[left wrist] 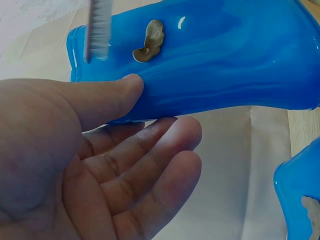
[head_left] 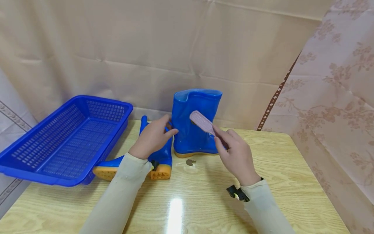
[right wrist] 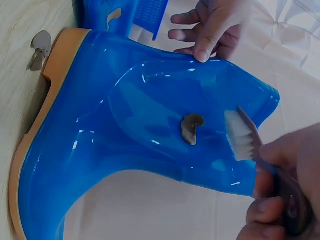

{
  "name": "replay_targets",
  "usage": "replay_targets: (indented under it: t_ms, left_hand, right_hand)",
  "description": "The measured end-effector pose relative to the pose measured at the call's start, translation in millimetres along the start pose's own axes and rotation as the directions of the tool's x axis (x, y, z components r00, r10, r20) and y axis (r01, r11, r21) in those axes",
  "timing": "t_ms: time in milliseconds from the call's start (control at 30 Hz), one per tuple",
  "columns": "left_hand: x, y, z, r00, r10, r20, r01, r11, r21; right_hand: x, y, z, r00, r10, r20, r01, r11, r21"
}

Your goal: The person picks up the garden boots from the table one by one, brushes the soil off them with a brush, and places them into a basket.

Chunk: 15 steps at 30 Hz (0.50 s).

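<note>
A blue rain boot (head_left: 194, 122) with an orange sole stands upright on the table, a grey-brown, mud-like patch (right wrist: 191, 128) on its shaft. My left hand (head_left: 155, 135) touches the shaft's side edge; its thumb (left wrist: 110, 97) lies against the boot and the other fingers extend loosely beside and partly behind that edge. My right hand (head_left: 235, 154) grips the handle of a small brush (head_left: 202, 122) in front of the shaft. The brush's white bristles (right wrist: 239, 135) face the boot, close to the patch. A second blue boot (head_left: 165, 154) lies left of it, partly hidden behind my left arm.
A blue plastic basket (head_left: 100, 165) stands on the left of the wooden table (head_left: 280, 182). Another grey-brown bit (head_left: 191, 162) lies on the tabletop before the upright boot. A beige cloth (head_left: 140, 42) hangs behind, with patterned cloth (head_left: 339, 94) at the right.
</note>
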<state>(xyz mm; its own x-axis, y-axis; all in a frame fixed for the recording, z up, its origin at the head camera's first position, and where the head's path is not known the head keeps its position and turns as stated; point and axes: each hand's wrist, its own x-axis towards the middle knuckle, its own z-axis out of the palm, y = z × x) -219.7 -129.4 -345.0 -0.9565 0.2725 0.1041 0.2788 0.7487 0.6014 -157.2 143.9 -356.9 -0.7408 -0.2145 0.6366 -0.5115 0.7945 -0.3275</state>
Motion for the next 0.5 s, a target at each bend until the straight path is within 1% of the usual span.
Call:
replay_targets:
  t_ms: [67,200,300,500]
  left_hand:
    - [0.4,0.7,0.2,1.0,0.001,-0.002,-0.001,1.0,0.004]
    - [0.5,1.5,0.6,1.0,0.004,-0.004,-0.004,1.0,0.008]
    - [0.2,1.5,0.7,1.0,0.008,-0.006,-0.007,1.0,0.012]
    - [-0.3,1.7,1.0,1.0,-0.002,-0.005,0.002,1.0,0.003]
  right_hand:
    - [0.1,0.6,-0.3,1.0,0.023,0.007,-0.023,1.0,-0.006]
    - [-1.1,2.0,1.1,0.992,0.078,0.103,-0.075,0.997,-0.031]
    - [-2.3,2.4,1.9,0.983,0.095,0.157,-0.091,0.995,-0.032]
    - [-3.2,2.9,1.5,0.982,0.082,0.168,-0.08,0.997,-0.021]
